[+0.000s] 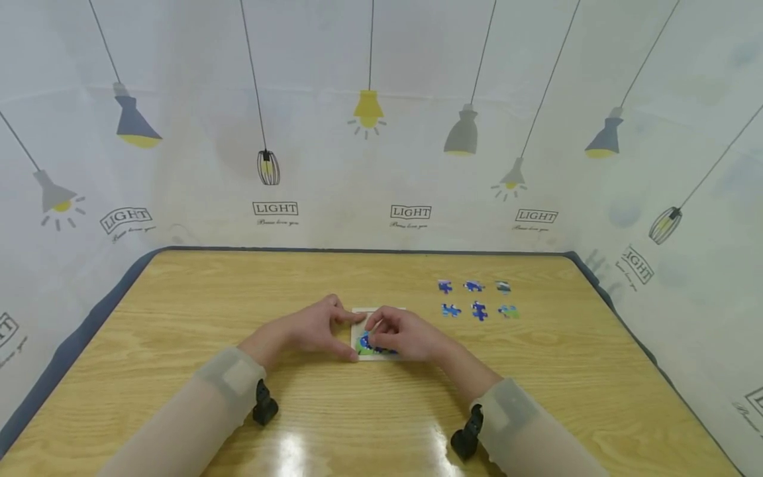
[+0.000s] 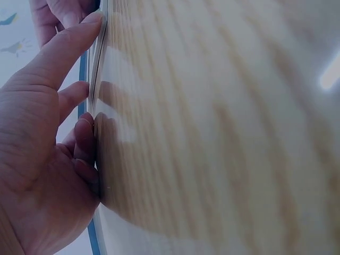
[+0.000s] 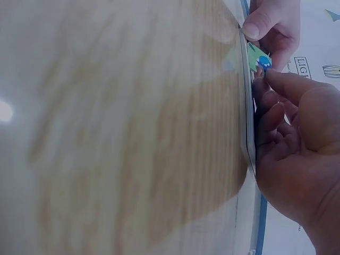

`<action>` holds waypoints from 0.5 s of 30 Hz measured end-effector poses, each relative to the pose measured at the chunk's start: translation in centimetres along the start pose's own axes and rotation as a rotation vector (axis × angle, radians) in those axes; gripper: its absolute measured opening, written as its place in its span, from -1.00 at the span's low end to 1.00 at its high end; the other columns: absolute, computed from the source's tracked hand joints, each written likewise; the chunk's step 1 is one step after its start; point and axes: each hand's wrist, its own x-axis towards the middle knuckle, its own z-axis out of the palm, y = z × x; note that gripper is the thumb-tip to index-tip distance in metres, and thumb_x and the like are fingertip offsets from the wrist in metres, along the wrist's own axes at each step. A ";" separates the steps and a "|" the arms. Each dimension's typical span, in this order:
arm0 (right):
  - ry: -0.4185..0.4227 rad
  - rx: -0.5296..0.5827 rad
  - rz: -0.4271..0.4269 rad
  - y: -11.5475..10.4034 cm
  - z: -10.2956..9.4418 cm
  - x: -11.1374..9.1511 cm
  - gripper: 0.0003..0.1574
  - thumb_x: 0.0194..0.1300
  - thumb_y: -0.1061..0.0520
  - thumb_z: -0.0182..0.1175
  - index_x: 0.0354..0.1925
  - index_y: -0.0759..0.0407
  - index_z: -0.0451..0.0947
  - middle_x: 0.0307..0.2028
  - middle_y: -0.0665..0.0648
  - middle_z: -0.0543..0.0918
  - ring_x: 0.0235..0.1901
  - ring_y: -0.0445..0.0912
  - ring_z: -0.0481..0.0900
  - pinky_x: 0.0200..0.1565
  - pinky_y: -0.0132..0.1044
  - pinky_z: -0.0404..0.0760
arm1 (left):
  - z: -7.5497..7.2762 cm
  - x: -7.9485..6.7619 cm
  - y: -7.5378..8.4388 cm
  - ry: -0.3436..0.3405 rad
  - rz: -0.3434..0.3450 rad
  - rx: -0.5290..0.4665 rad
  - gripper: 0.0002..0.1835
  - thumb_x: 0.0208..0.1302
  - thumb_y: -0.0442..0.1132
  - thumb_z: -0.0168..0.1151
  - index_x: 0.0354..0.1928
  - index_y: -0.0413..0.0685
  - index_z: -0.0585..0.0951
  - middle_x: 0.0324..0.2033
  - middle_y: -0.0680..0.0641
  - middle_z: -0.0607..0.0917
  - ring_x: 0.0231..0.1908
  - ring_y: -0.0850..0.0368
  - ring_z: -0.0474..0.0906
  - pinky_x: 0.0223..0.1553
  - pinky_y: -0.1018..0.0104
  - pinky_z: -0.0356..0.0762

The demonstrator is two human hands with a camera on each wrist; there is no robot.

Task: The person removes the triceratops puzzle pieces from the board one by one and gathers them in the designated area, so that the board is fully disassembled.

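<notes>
A small jigsaw puzzle board (image 1: pixel 354 341) with a pale rim lies on the table in front of the person. Green and blue pieces (image 1: pixel 363 346) fill its near part. The left hand (image 1: pixel 318 328) steadies the board from the left, its thumb touching the near left corner and its index finger reaching over the far left part. Over the board, the right hand (image 1: pixel 408 334) pinches a blue puzzle piece (image 3: pixel 264 62) between thumb and fingertips, which mostly cover it. Part of the board is hidden under that hand.
Several loose puzzle pieces (image 1: pixel 479 311) lie in two rows to the right, beyond the right hand. The wooden table (image 1: pixel 197 298) has a dark blue edge and ends at a light curtain (image 1: pixel 334 172) printed with lamps. A black wrist camera (image 1: pixel 467 434) sits below each forearm.
</notes>
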 end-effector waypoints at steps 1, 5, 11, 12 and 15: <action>0.003 0.003 0.004 0.0 0.0 0.0 -0.85 0.64 0.02 0.28 0.09 -0.03 0.63 -0.14 0.03 0.68 -0.17 -0.10 0.57 -0.05 -0.23 0.52 | 0.0 0.0 0.0 0.000 -0.002 0.000 -0.09 0.15 0.14 0.73 0.55 0.30 0.56 -0.01 -0.07 0.39 -0.04 0.02 0.33 -0.02 0.15 0.30; 0.007 0.027 -0.006 0.1 -0.2 -0.1 -0.82 0.64 0.02 0.29 0.09 0.00 0.63 -0.13 0.06 0.68 -0.16 -0.09 0.58 -0.04 -0.21 0.53 | 0.0 0.1 0.0 -0.002 -0.013 -0.003 -0.09 0.15 0.16 0.72 0.56 0.33 0.54 -0.01 -0.06 0.39 -0.05 0.02 0.34 -0.01 0.14 0.31; 0.021 0.121 0.011 0.6 -0.5 -0.2 -0.77 0.64 -0.02 0.28 0.15 -0.02 0.62 -0.13 0.07 0.70 -0.24 -0.06 0.58 -0.15 -0.21 0.57 | 0.0 0.2 0.0 -0.005 -0.017 0.001 -0.09 0.15 0.16 0.72 0.56 0.34 0.54 0.01 -0.06 0.40 -0.03 0.01 0.35 0.01 0.13 0.31; 0.026 0.139 0.018 0.6 -0.5 -0.2 -0.76 0.63 -0.03 0.30 0.15 -0.03 0.62 -0.13 0.07 0.71 -0.25 -0.06 0.58 -0.15 -0.22 0.56 | 0.0 0.2 0.0 -0.003 -0.017 0.001 -0.08 0.15 0.16 0.72 0.55 0.34 0.55 0.01 -0.06 0.40 -0.02 0.01 0.35 0.03 0.13 0.32; 0.045 0.194 0.032 0.7 -0.6 -0.2 -0.74 0.60 -0.02 0.33 0.15 -0.02 0.64 -0.13 0.07 0.70 -0.26 -0.06 0.57 -0.17 -0.26 0.55 | 0.1 0.1 0.0 0.001 -0.017 0.001 -0.08 0.14 0.16 0.73 0.55 0.33 0.55 0.02 -0.06 0.41 0.00 0.01 0.36 0.06 0.13 0.33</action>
